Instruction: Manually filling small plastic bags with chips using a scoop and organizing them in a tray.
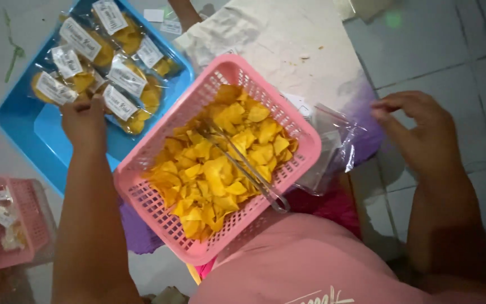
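Bagged yellow chips (pixel 120 104) fill a blue tray (pixel 21 121) beside a pink basket (pixel 158 208) of loose chips.
Left hand (pixel 84 121), fingers clenched, rests on one labelled bag; right hand (pixel 423 135), fingers loosely spread and empty, hovers near clear empty bags (pixel 333 143). Metal tongs (pixel 246 166) lie across the chips. Laying bags flat would likely keep them whole.

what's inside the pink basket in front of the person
The pink basket holds a heap of yellow chips, with metal tongs lying across the top. Whatever sits beneath the heap is covered.
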